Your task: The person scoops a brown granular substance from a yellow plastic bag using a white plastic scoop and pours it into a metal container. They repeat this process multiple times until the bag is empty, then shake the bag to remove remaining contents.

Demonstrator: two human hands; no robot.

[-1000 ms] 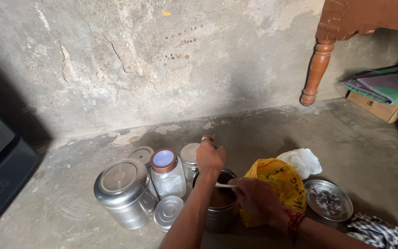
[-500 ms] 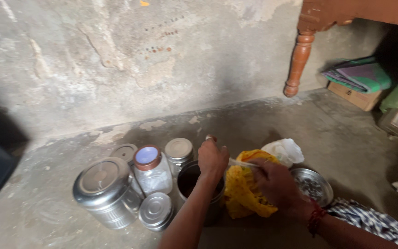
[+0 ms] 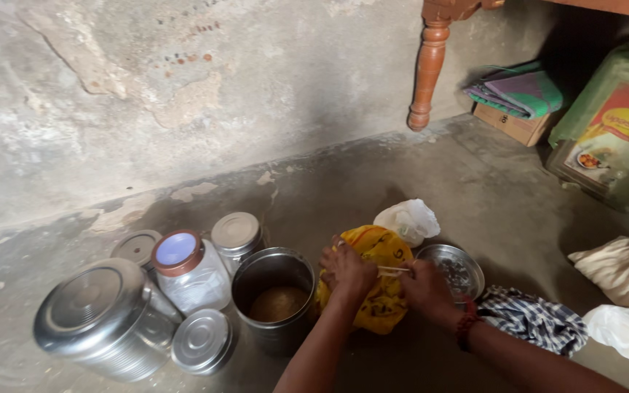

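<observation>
A yellow bag (image 3: pixel 373 291) sits on the floor (image 3: pixel 329 189) between an open steel pot (image 3: pixel 274 291) with brown contents and a steel plate (image 3: pixel 454 268). The left hand (image 3: pixel 347 268) rests on the bag's top, its grip curled closed around the gathered plastic. The right hand (image 3: pixel 425 285) pinches a thin pale band (image 3: pixel 393 271) stretched toward the left hand. A white bag (image 3: pixel 408 220) lies just behind. Lidded tins (image 3: pixel 103 320) and a clear jar (image 3: pixel 187 271) stand left of the pot.

Open pot (image 3: pixel 274 291) left of bag (image 3: pixel 374 291), plate (image 3: pixel 454 268) right.
</observation>
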